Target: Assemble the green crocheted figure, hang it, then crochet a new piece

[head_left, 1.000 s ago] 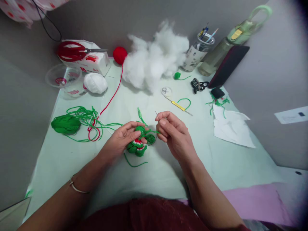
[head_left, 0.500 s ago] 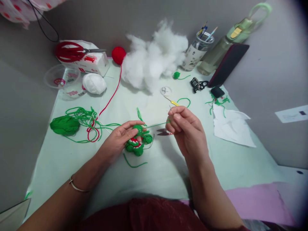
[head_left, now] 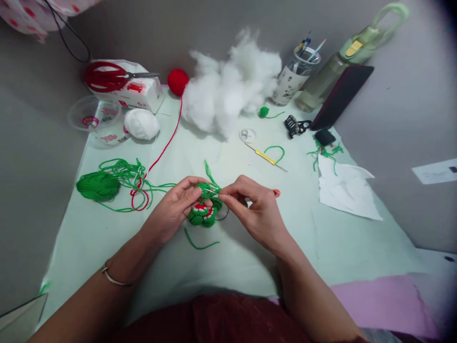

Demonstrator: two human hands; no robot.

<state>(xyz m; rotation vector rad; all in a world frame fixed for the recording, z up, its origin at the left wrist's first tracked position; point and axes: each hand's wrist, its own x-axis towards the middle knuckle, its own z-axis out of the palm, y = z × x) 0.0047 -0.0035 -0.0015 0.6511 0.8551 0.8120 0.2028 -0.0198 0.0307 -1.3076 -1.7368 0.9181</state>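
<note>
Brought right hand [head_left: 260, 209] back in from 3 o'clock since half a second ago, when drawing a strand out taut. Now pinching needle [head_left: 213, 191] with thumb and fingertips, against crochet [head_left: 202, 215], just off centre toward 7 o'clock. Judged: done with one pull, back at stitching. Gripping crochet in left hand [head_left: 180, 197], with thumb on top. Looked for writing: red print on box [head_left: 152, 95] at 10 o'clock, pink on tub [head_left: 90, 120] near 9, dark markings on jar [head_left: 287, 82] at 1. Can't read any for certain.
</note>
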